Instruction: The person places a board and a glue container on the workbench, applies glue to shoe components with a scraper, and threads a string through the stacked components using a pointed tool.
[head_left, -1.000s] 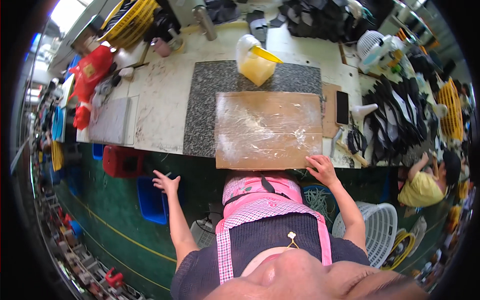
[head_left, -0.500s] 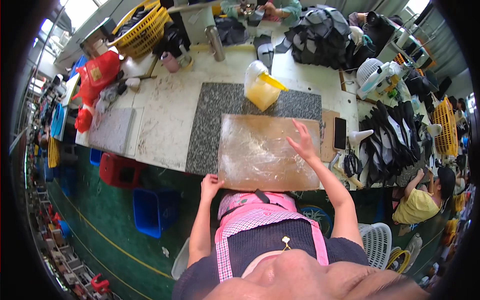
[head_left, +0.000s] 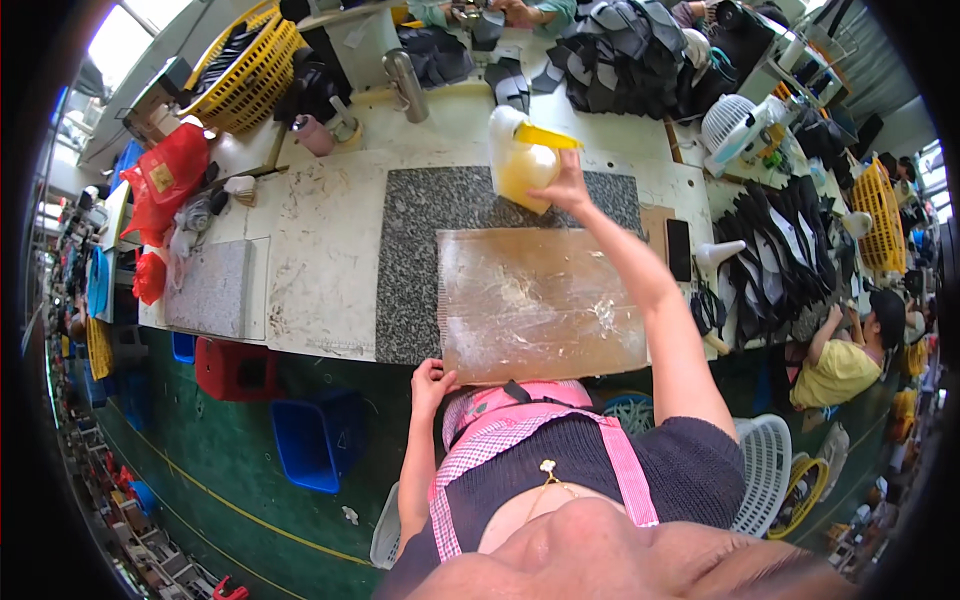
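Observation:
A brown, corrugated-edged sheet (head_left: 540, 300), glossy and smeared with whitish marks, lies partly on a speckled grey stone slab (head_left: 410, 240). Its near edge comes up to my apron. At the near left corner, the fingers of my left hand (head_left: 432, 380) are closed on the sheet's edge. My right arm reaches across the sheet's right side. Beyond its far edge, my right hand (head_left: 566, 186) grips the right side of a translucent plastic container (head_left: 522, 168) with yellowish contents. The thumb lies across its front. A yellow strip-like piece (head_left: 545, 136) juts from its top.
A phone (head_left: 678, 250) and a white cone-shaped nozzle (head_left: 720, 253) lie right of the slab. Dark cut pieces (head_left: 775, 260) are piled beyond them. A metal flask (head_left: 404, 86) stands at the back. Below the table's left side are a blue bin (head_left: 315, 445) and red stool (head_left: 235, 370).
My right hand has moved away from above the sheet to the container and now grips it. My left hand stays at the sheet's near left corner. The view has shifted slightly.

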